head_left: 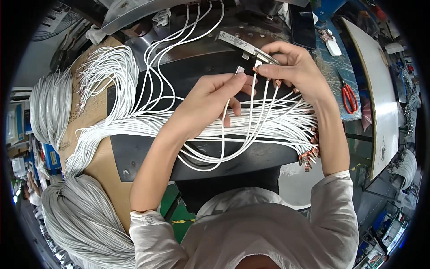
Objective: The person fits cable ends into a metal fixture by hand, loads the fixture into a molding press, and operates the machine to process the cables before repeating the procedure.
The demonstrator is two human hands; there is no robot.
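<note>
At the far left, an upper coil of white cable (51, 110) sits above a lower coil of white cable (85, 219), both beside a brown board (92, 145). A fan of loose cable ends (107, 71) lies on this board. From there, a thick bundle of white cables (134, 122) runs rightward across a black mat (148, 163). Over the bundle, the left hand (210, 101) pinches one cable between thumb and fingers, just below its small connector (240, 70). Right of it, the right hand (289, 67) grasps the end of a slim metal bar (237, 41), its thumb against a copper-coloured terminal (256, 68); white cables hang beneath the bar. Below the right wrist, the bundle ends in clustered copper-coloured terminals (308, 157). Farther right, on a blue desk (342, 74), lie a white computer mouse (333, 48) and a red-handled cutting tool (349, 98).
</note>
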